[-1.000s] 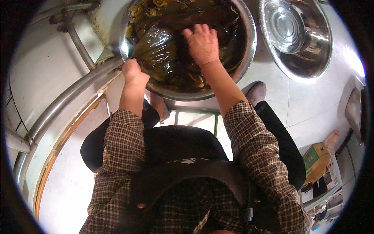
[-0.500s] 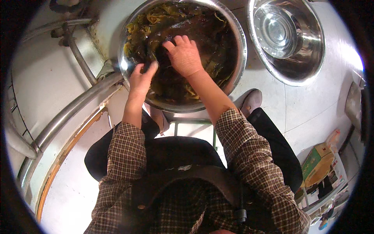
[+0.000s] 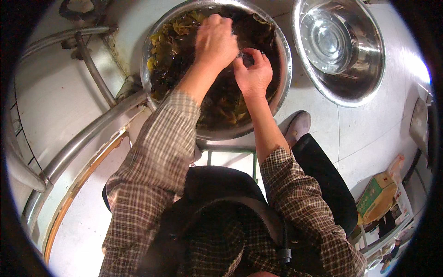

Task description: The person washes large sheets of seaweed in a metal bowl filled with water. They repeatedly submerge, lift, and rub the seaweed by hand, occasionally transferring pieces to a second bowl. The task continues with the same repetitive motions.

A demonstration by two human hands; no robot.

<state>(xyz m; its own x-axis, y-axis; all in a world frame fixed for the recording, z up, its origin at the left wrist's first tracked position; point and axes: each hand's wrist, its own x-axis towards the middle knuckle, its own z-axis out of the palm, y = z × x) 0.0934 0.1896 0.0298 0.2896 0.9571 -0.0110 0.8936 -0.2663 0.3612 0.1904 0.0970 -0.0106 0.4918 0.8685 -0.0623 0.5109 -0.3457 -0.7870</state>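
A wide steel basin [image 3: 148, 48] in front of me holds dark, wet liquid with many leafy pieces [image 3: 182, 27], brownish green to yellow; I cannot tell their kind. Over its far middle, my left hand [image 3: 216, 44] reaches in with its fingers curled down; what they hold is hidden. Close by on the right, my right hand [image 3: 254, 76] has its thumb and fingers bent toward each other around a dark wet leaf. The fingertips of both hands nearly meet.
A second steel basin [image 3: 360, 78] stands on the floor [image 3: 323, 134] at the right, with a smaller shiny bowl [image 3: 325, 44] in it. Metal tubing [image 3: 87, 122] runs along the left. A green-and-tan cardboard box [image 3: 378, 194] sits at the lower right.
My left hand has moved from the basin's left side up to its far middle. My right hand has shifted rightward and a little nearer, its thumb and fingers now bent around a dark leaf.
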